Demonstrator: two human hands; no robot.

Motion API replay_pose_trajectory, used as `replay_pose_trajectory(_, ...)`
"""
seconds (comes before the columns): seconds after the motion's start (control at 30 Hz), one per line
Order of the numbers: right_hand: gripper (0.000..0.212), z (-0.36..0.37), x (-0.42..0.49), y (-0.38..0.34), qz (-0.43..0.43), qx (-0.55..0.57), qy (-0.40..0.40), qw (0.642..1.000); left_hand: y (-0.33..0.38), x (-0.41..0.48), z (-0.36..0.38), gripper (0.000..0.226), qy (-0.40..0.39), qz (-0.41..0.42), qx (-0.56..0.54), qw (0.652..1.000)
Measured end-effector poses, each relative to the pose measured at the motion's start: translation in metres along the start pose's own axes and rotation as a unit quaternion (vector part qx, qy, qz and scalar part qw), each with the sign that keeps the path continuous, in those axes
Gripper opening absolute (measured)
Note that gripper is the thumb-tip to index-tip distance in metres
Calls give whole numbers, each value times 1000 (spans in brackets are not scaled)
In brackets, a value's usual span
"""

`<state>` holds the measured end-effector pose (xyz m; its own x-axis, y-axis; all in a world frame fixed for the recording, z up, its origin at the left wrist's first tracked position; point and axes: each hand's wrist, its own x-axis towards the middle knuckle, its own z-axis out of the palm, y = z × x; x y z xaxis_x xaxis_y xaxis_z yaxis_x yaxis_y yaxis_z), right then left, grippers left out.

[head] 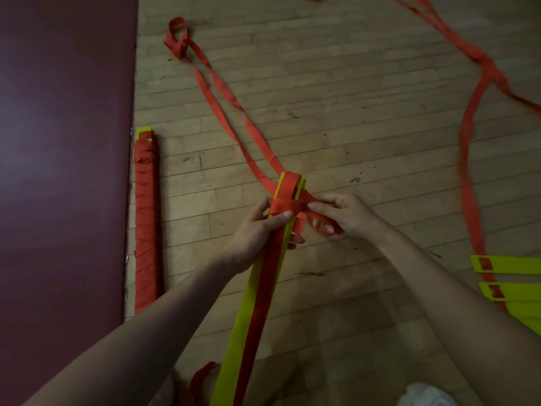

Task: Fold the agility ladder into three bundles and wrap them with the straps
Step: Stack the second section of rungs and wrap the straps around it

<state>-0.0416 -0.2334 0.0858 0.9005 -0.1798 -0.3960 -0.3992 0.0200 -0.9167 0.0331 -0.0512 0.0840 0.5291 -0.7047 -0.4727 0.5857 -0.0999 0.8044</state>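
A stack of yellow-green ladder rungs (240, 332) runs from the bottom centre up to the middle of the floor, with an orange strap (285, 205) looped round its far end. My left hand (260, 232) grips the stack just below that loop, thumb on top. My right hand (342, 213) pinches the strap's loose loop to the right of the stack. Two long strap tails (225, 104) trail away up-left to a knot. A bundle fully wrapped in orange strap (145, 224) lies at the left.
A dark maroon mat (64, 156) borders the wrapped bundle on the left. More yellow rungs (509, 285) lie at the right edge, joined to a long orange strap (468, 148) curving up the wooden floor.
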Motion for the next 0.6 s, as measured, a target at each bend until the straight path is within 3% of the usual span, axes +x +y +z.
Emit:
replay_pose_trajectory(0.13,19,-1,-4,-5,19,-84,28,996,-4,3,1,24,3,10,40,999)
replay_pose_trajectory(0.23,16,7,-4,-9,-8,-175,74,982,-11,9,3,19,39,54,136,988)
replay_pose_trajectory(0.37,25,20,-2,-11,-43,-262,131,955,-14,12,13,20,59,72,165,982)
replay_pose_trajectory(0.47,25,21,-2,-11,-39,-263,126,956,-9,11,15,22,61,56,151,985)
replay_pose_trajectory(0.53,22,17,-3,-12,-25,-235,108,966,-5,10,12,10,43,31,146,988)
replay_pose_trajectory(0.6,20,12,-4,-12,-7,-203,83,976,-5,9,9,31,42,-12,144,989)
